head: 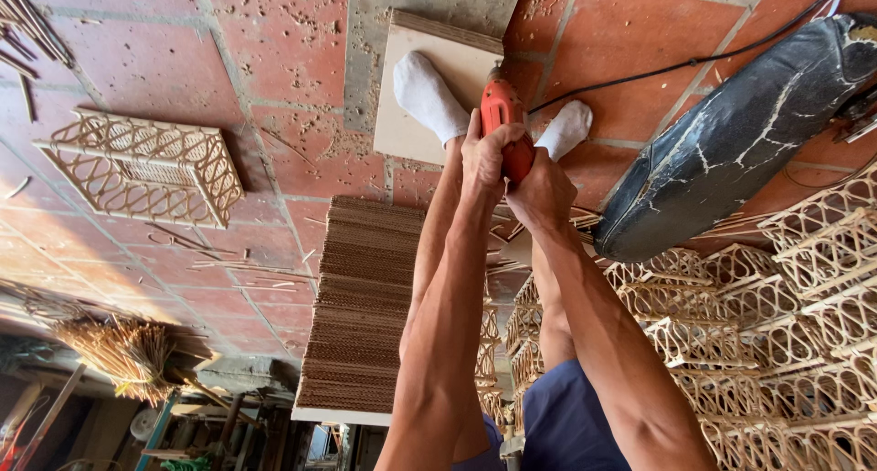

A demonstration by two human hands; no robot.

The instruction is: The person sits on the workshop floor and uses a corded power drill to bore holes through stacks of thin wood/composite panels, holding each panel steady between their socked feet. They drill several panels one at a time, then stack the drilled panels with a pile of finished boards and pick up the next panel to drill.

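Both of my hands are wrapped around a red power drill, which points down between my two feet in white socks. My left hand grips the drill body from the left. My right hand closes on it from the right and lower down. My left foot rests on a pale wooden board lying on the red tile floor. The drill's tip and whatever it touches are hidden behind my hands. A black cable runs from the drill to the upper right.
A tall stack of thin brown slats lies left of my arms. Several woven cane baskets are piled on the right, and one more sits at the left. A black cracked cushion lies at the upper right. A bundle of cane strips is at the lower left.
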